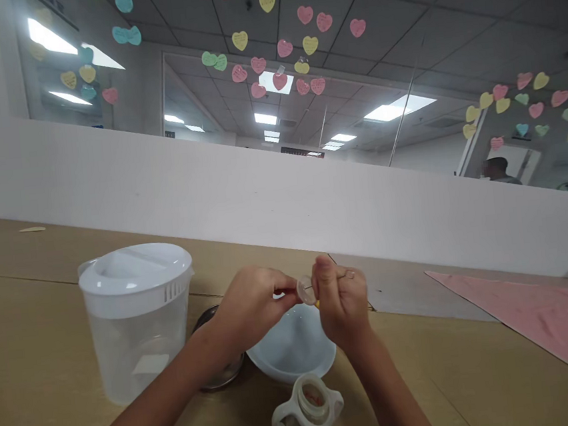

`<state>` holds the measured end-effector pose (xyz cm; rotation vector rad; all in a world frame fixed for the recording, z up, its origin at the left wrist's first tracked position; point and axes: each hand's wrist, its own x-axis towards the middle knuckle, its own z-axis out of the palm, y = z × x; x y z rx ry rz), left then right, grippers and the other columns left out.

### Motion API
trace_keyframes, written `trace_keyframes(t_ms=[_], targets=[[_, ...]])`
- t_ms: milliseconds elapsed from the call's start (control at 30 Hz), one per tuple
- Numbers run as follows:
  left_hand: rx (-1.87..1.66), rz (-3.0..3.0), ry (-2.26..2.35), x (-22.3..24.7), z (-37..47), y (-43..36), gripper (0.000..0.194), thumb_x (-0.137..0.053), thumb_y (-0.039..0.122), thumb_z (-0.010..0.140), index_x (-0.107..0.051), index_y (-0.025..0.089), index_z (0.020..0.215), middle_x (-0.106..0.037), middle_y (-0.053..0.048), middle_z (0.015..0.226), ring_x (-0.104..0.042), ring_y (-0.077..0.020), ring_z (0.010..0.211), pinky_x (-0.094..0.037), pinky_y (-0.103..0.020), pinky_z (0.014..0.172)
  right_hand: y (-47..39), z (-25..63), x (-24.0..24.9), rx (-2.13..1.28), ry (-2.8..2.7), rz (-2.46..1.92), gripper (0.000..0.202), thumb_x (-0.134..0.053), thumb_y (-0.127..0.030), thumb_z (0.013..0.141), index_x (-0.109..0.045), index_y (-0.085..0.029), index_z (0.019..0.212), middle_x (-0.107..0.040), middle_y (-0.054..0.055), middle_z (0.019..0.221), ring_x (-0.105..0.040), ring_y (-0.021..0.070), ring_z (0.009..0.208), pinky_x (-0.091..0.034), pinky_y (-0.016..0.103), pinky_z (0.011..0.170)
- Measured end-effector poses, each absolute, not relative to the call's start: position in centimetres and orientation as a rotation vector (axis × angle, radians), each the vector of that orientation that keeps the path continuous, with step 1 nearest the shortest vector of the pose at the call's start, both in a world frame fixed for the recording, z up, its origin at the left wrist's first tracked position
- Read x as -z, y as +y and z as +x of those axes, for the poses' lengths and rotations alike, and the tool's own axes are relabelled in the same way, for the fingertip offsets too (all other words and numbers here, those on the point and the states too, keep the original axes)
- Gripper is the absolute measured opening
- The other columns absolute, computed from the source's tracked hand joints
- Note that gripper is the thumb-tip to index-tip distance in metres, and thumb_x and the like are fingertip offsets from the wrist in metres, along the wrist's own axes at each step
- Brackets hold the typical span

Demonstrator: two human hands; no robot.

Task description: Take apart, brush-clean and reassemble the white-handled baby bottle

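Observation:
My left hand (255, 303) pinches a small translucent round piece (305, 291) by its edge. My right hand (343, 304) is closed around a thin tool with a wire loop (350, 274) at its end; the tool's other end meets the round piece. A bit of yellow shows beside those fingers, too small to name. Beneath both hands sits a pale blue-white bowl (294, 349). Nearer to me stands an open bottle with two white handles (309, 401), something reddish visible inside its neck. A dark metal bowl (224, 373) is partly hidden behind my left forearm.
A lidded translucent pitcher (138, 321) stands on the left of the brown table (35, 344). A pink cloth (545, 315) lies at the right. A low white wall (212, 193) with glass above, dotted with heart-shaped notes, bounds the back. A person (498, 169) is beyond the glass.

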<state>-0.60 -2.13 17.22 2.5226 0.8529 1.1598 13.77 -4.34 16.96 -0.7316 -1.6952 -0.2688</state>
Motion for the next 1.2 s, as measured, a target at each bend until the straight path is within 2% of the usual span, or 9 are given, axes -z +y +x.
trace_keyframes(t_ms=[233,300,400,567,733,833,933,1067,1200], targets=[[-1.281,2.485,0.921,-17.2,-0.7,-1.5,0.016,-0.055,0.021,0.081,-0.071,0.021,0.081,-0.071,0.001,0.082,-0.063,-0.0123,0.073,-0.043,-0.018,0.062,-4.5,14.1,-17.3,-0.027,-1.734,-0.806,0.044,-0.035,-0.035,0.093,-0.044,-0.016,0.054,-0.042,-0.002,0.050,-0.040,0.0066,0.048,-0.031,0.020,0.046],[-1.219,2.436,0.908,-17.3,-0.6,-1.6,0.015,-0.056,0.021,0.079,-0.071,0.021,0.081,-0.071,0.002,0.084,-0.063,-0.0120,0.074,-0.044,-0.017,0.062,-5.8,14.4,-18.1,0.060,-1.642,-0.775,0.043,-0.036,-0.036,0.093,-0.048,-0.016,0.056,-0.040,-0.003,0.049,-0.035,0.0064,0.045,-0.027,0.020,0.043],[-1.159,2.326,0.808,-17.4,-0.5,-1.8,0.013,-0.058,0.019,0.077,-0.071,0.020,0.080,-0.071,0.002,0.081,-0.063,-0.0098,0.069,-0.046,-0.016,0.062,-7.4,14.6,-19.0,0.249,-1.501,-0.788,0.046,-0.033,-0.032,0.094,-0.040,-0.017,0.051,-0.037,-0.003,0.046,-0.032,0.0060,0.043,-0.024,0.020,0.041],[-1.164,2.255,0.760,-17.2,-0.4,-1.9,0.010,-0.062,0.019,0.074,-0.072,0.017,0.076,-0.069,0.002,0.070,-0.061,-0.0088,0.062,-0.045,-0.015,0.057,-6.5,14.4,-18.7,0.455,-1.691,-0.933,0.045,-0.030,-0.027,0.094,-0.030,-0.018,0.050,-0.028,-0.005,0.045,-0.026,0.0053,0.041,-0.021,0.021,0.042],[-1.181,2.224,0.759,-17.1,-0.8,-1.7,0.014,-0.058,0.021,0.076,-0.072,0.019,0.075,-0.070,0.002,0.070,-0.062,-0.0100,0.064,-0.045,-0.016,0.058,-4.3,13.5,-17.2,0.544,-1.843,-0.931,0.040,-0.031,-0.022,0.092,-0.039,-0.017,0.054,-0.040,-0.003,0.046,-0.034,0.0058,0.042,-0.023,0.021,0.046],[-1.176,2.179,0.753,-17.0,-0.9,-1.3,0.014,-0.059,0.022,0.076,-0.072,0.020,0.077,-0.071,0.002,0.074,-0.064,-0.0107,0.066,-0.047,-0.016,0.060,-4.1,13.1,-17.1,0.395,-1.848,-0.979,0.041,-0.033,-0.026,0.092,-0.040,-0.016,0.053,-0.040,-0.003,0.047,-0.036,0.0061,0.044,-0.024,0.021,0.047],[-1.168,2.191,0.784,-16.9,-0.9,-0.9,0.014,-0.060,0.027,0.075,-0.072,0.020,0.078,-0.071,0.002,0.078,-0.064,-0.0116,0.067,-0.048,-0.018,0.062,-4.8,13.4,-17.8,0.076,-1.852,-1.097,0.044,-0.036,-0.035,0.091,-0.041,-0.016,0.051,-0.036,-0.004,0.047,-0.034,0.0063,0.046,-0.024,0.020,0.047],[-1.227,2.249,0.736,-16.8,-0.5,-0.7,0.015,-0.057,0.023,0.078,-0.071,0.020,0.075,-0.071,0.002,0.078,-0.063,-0.0117,0.075,-0.049,-0.020,0.072,-5.9,13.8,-18.8,-0.295,-1.871,-1.175,0.042,-0.041,-0.039,0.087,-0.042,-0.016,0.052,-0.038,-0.003,0.050,-0.034,0.0066,0.048,-0.025,0.020,0.045],[-1.207,2.209,0.713,-16.6,-0.2,-0.8,0.014,-0.059,0.023,0.076,-0.071,0.019,0.082,-0.071,0.001,0.080,-0.063,-0.0108,0.072,-0.049,-0.018,0.067,-6.6,13.7,-19.2,-0.235,-1.676,-1.150,0.043,-0.048,-0.035,0.083,-0.033,-0.017,0.047,-0.028,-0.004,0.046,-0.028,0.0055,0.045,-0.022,0.020,0.042]])
